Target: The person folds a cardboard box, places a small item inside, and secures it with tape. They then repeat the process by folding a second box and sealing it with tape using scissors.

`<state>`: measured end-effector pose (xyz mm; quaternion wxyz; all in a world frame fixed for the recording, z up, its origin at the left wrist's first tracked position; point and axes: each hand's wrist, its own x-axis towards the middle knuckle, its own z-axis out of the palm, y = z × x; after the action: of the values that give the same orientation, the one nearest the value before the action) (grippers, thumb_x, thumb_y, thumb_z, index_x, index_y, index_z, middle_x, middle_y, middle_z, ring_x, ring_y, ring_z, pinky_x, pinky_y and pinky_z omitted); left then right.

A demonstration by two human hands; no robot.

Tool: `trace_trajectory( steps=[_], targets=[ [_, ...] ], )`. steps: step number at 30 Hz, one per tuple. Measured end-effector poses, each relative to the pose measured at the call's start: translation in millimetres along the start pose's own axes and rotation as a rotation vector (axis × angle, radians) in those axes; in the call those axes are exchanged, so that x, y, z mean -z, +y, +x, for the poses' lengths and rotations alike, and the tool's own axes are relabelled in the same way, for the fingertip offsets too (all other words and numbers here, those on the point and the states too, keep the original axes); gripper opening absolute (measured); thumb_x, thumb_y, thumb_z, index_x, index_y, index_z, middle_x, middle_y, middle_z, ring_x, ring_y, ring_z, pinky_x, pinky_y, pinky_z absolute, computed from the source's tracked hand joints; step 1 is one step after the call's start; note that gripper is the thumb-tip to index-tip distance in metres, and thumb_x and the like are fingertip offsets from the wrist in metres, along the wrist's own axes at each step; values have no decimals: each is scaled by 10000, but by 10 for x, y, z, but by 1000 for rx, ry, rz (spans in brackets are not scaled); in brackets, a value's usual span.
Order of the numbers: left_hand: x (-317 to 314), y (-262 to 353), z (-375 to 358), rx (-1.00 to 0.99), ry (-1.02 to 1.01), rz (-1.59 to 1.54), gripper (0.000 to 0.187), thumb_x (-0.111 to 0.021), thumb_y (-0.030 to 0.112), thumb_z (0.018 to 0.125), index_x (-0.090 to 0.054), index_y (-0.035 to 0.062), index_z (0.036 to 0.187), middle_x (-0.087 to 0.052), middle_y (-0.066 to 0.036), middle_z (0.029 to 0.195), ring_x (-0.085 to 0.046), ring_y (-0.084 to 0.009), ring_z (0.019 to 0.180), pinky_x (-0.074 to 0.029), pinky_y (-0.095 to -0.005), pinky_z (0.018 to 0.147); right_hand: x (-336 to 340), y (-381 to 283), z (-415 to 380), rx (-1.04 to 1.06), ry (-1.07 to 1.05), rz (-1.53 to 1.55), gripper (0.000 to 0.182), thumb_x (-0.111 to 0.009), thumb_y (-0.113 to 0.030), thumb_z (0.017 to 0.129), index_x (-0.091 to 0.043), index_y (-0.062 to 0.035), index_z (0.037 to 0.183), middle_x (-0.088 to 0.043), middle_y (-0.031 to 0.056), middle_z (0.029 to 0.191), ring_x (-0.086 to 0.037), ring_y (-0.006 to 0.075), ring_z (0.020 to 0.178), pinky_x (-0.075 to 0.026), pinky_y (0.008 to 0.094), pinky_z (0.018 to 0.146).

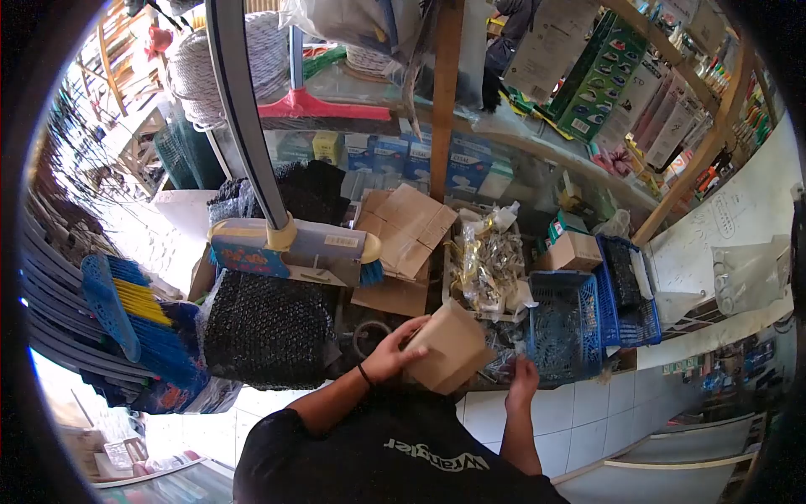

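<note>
A small brown cardboard box point(449, 346) is tilted in front of the black shirt. My left hand point(393, 353) holds it by its left side, thumb on the near face. To the right of the box, my right hand point(522, 380) is raised near the blue basket point(564, 323), apart from the box. Its fingers are bent together, and whatever they may hold is too small to make out. Beyond the box, a pale tray point(447, 286) holds tangled clear and gold plastic packets point(491, 260). Left of it lie flattened cardboard pieces point(405, 231).
A broom head point(294, 252) hangs at the left above a black mesh roll point(269, 332). A roll of tape point(369, 338) lies near my left hand. A second blue basket point(642, 323) stands at the right. A wooden post point(444, 101) rises behind the cardboard.
</note>
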<state>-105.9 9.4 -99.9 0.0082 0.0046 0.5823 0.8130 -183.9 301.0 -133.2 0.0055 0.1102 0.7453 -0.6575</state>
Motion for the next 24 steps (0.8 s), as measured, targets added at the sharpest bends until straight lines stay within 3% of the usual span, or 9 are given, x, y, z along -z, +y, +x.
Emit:
trace_trajectory(
  steps=[2,5,12,15,19,24],
  targets=[
    [4,48,-25,151,-7,-499,601,-571,311,881,-335,51,1369,-480,-73,1302,-481,-229,1164,-352,-375,1008,-109,-69,16,-83,-8,126,269,-525,-319,919,-582,-68,840,-604,41,758,-574,139,653,-438,268,575],
    [82,-149,-4,297,45,-779,592,-536,379,893,-353,65,1360,-491,-72,1294,-487,-235,1167,-368,-382,991,-255,-266,-16,-115,-107,178,268,-514,-325,922,-571,-66,883,-604,43,781,-589,152,664,-446,276,568],
    [-6,-97,150,415,-85,-771,589,-483,468,903,-367,113,1359,-472,-81,1326,-452,-241,1216,-333,-425,1024,-268,-446,68,-7,-191,185,302,-496,-361,931,-567,-68,913,-617,46,843,-595,148,690,-457,281,594],
    [-63,-42,187,447,-26,-757,575,-464,464,914,-371,111,1359,-472,-73,1328,-446,-246,1222,-330,-427,1024,-263,-414,157,49,-196,189,306,-484,-360,939,-568,-66,928,-624,47,857,-598,150,706,-461,284,604],
    [-78,-68,184,363,-118,-891,559,-435,454,926,-371,107,1359,-466,-81,1336,-442,-247,1227,-324,-413,1029,-259,-374,198,83,-251,171,311,-465,-359,949,-572,-67,949,-629,49,863,-602,154,740,-465,287,621],
    [-24,-206,33,421,-90,-904,565,-419,509,914,-383,160,1356,-486,-85,1302,-470,-284,1185,-402,-503,929,-324,-362,144,28,-309,138,333,-442,-364,957,-574,-59,967,-627,48,869,-594,142,771,-462,288,668]
  ],
)
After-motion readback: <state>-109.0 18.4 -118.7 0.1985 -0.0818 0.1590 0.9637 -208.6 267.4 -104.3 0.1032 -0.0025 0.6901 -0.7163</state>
